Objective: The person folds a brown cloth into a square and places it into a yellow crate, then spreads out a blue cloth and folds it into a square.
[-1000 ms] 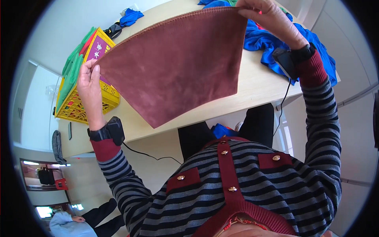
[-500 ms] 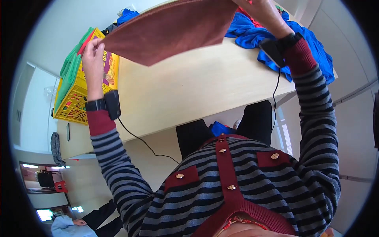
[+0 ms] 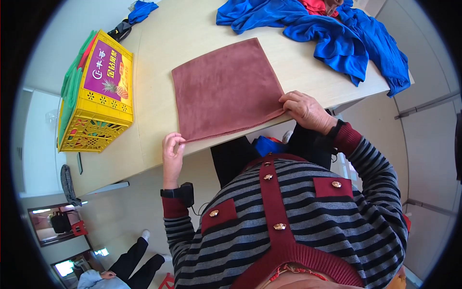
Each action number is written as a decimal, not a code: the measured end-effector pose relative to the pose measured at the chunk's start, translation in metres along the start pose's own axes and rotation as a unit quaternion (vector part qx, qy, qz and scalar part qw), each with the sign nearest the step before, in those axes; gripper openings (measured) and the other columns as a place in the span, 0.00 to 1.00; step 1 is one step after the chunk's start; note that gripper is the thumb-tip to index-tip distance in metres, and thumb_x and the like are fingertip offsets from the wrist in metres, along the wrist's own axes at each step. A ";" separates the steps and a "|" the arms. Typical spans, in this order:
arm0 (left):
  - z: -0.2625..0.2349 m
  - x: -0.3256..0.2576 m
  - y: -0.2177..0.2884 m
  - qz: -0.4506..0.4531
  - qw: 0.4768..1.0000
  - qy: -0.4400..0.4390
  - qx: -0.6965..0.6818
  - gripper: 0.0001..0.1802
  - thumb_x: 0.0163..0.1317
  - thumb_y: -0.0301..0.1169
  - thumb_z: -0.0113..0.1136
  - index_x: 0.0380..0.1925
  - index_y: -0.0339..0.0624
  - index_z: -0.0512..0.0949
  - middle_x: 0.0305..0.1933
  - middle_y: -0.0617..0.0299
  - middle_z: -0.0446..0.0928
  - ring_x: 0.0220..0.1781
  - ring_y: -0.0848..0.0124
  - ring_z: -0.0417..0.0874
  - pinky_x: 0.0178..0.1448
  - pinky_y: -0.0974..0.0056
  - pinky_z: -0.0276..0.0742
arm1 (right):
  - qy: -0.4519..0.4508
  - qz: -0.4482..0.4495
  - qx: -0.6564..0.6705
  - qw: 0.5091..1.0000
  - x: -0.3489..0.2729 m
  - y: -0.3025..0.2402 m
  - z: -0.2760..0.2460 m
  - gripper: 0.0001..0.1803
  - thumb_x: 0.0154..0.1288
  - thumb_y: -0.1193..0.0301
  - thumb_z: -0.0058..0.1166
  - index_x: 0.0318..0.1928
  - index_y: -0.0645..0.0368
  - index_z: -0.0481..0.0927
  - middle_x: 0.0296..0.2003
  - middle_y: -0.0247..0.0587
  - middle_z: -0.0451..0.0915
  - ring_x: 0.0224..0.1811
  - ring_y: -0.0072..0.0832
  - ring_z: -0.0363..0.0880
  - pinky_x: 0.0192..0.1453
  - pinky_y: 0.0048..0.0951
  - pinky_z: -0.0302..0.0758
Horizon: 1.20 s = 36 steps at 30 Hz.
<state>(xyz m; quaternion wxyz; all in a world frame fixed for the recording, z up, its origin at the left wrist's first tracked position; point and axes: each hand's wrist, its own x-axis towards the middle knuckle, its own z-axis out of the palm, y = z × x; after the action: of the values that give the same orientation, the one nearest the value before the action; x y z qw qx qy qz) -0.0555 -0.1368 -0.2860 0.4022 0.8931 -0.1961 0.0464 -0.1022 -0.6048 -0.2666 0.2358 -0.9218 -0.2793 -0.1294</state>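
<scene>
A brownish-red cloth (image 3: 226, 89) lies flat on the light wooden table (image 3: 154, 120), folded into a rough square. My left hand (image 3: 172, 150) pinches its near left corner at the table's edge. Fingers of my right hand (image 3: 303, 108) grip the near right corner. Both sleeves are striped grey with dark red cuffs, and a black device is strapped on each wrist.
A yellow plastic crate (image 3: 94, 101) with green and red things in it and a printed card on top stands at the table's left. Blue garments (image 3: 337, 33) are heaped at the far right. A small blue cloth (image 3: 142, 9) lies far left. Another person (image 3: 120, 267) stands below.
The cloth was held up in the air, spread between both hands. It has come down flat onto the table, with my hands drawn back to its near corners.
</scene>
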 end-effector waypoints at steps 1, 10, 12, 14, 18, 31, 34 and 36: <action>-0.001 -0.003 0.000 -0.004 1.000 -0.001 -0.006 0.07 0.62 0.19 0.58 0.38 0.42 0.76 0.55 0.59 0.74 0.62 0.64 0.74 0.66 0.63 0.69 | -0.001 0.000 0.001 1.000 -0.002 -0.002 0.000 0.06 0.61 0.76 0.60 0.39 0.58 0.78 0.46 0.41 0.81 0.51 0.42 0.80 0.55 0.39 0.79; -0.030 -0.014 0.021 -0.034 0.993 -0.098 -0.058 0.07 0.61 0.18 0.59 0.37 0.40 0.76 0.53 0.60 0.75 0.60 0.66 0.75 0.67 0.63 0.68 | -0.093 0.065 0.089 0.990 -0.001 -0.017 -0.022 0.07 0.62 0.79 0.59 0.41 0.61 0.80 0.42 0.43 0.84 0.48 0.41 0.84 0.53 0.36 0.80; -0.044 -0.010 0.024 -0.048 0.989 -0.116 -0.082 0.06 0.61 0.18 0.59 0.37 0.40 0.76 0.51 0.61 0.75 0.59 0.66 0.75 0.67 0.63 0.68 | -0.103 0.068 0.128 0.984 0.012 -0.015 -0.036 0.06 0.62 0.79 0.59 0.41 0.62 0.80 0.39 0.43 0.84 0.46 0.40 0.84 0.51 0.35 0.80; -0.057 0.009 0.020 -0.061 0.987 -0.097 -0.111 0.05 0.64 0.21 0.58 0.39 0.38 0.76 0.49 0.63 0.76 0.57 0.71 0.75 0.65 0.65 0.69 | -0.116 0.079 0.205 0.969 0.030 -0.008 -0.051 0.05 0.64 0.78 0.59 0.41 0.62 0.80 0.35 0.43 0.84 0.41 0.37 0.85 0.47 0.33 0.81; -0.055 0.080 0.015 -0.132 0.979 -0.013 -0.152 0.06 0.70 0.24 0.56 0.44 0.35 0.77 0.43 0.68 0.76 0.50 0.78 0.76 0.59 0.71 0.70 | -0.119 0.152 0.161 0.968 0.100 0.042 -0.059 0.06 0.68 0.73 0.58 0.41 0.63 0.80 0.31 0.41 0.83 0.34 0.27 0.82 0.42 0.29 0.79; 0.023 0.189 -0.124 -0.130 0.983 0.078 -0.099 0.11 0.65 0.26 0.64 0.46 0.34 0.79 0.37 0.63 0.83 0.38 0.75 0.80 0.45 0.68 0.77 | 0.012 0.291 0.111 0.950 0.157 0.141 0.048 0.12 0.63 0.65 0.61 0.43 0.58 0.84 0.34 0.45 0.86 0.38 0.34 0.86 0.44 0.32 0.80; 0.031 0.182 -0.109 -0.106 0.972 0.139 -0.159 0.17 0.66 0.27 0.65 0.52 0.35 0.77 0.34 0.63 0.82 0.36 0.76 0.80 0.43 0.67 0.77 | 0.036 0.326 0.123 0.937 0.148 0.142 0.041 0.14 0.66 0.65 0.60 0.46 0.60 0.82 0.34 0.40 0.86 0.36 0.26 0.84 0.42 0.28 0.79; 0.026 0.158 -0.104 -0.123 0.974 0.137 -0.130 0.18 0.66 0.28 0.65 0.54 0.36 0.76 0.34 0.63 0.82 0.36 0.76 0.80 0.43 0.67 0.77 | 0.061 0.323 0.071 0.942 0.142 0.119 0.047 0.16 0.67 0.63 0.61 0.50 0.59 0.81 0.34 0.40 0.86 0.36 0.26 0.83 0.42 0.27 0.79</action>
<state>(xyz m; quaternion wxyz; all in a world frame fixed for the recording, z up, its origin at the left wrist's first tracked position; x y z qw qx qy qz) 0.1283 -0.1429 -0.3383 0.5408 0.8354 -0.0325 0.0924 0.0857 -0.6038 -0.2969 0.3466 -0.9336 0.0395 -0.0820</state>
